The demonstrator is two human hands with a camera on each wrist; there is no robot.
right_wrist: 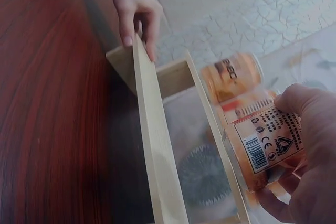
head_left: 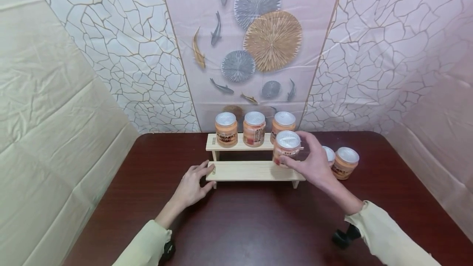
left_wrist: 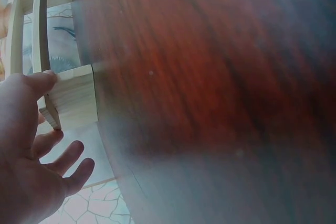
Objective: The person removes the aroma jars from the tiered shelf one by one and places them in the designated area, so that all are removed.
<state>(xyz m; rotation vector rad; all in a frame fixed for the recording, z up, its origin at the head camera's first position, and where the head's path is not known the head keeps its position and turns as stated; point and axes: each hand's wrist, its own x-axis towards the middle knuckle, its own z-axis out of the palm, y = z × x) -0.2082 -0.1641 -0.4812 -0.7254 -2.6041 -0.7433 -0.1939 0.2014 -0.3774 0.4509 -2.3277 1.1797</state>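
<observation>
From my station I see the left hand (head_left: 193, 184) pinch the lower shelf (head_left: 245, 170) at its left end; the right hand (head_left: 315, 160) grips a jar (head_left: 287, 143) over that shelf's right end. Two jars (head_left: 345, 163) stand toward the worktop (head_left: 255, 225)'s far right corner; three jars (head_left: 254, 130) line the upper shelf (head_left: 240, 147).

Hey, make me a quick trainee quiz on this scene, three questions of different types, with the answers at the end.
1. How many jars stand on the upper shelf?
2. Which end of the lower shelf does the person's left hand grip?
A) The left end
B) The right end
C) Neither
3. True or false: the person's right hand is empty.

Key:
1. Three.
2. A.
3. False; it holds a jar with a silvery lid.
</observation>
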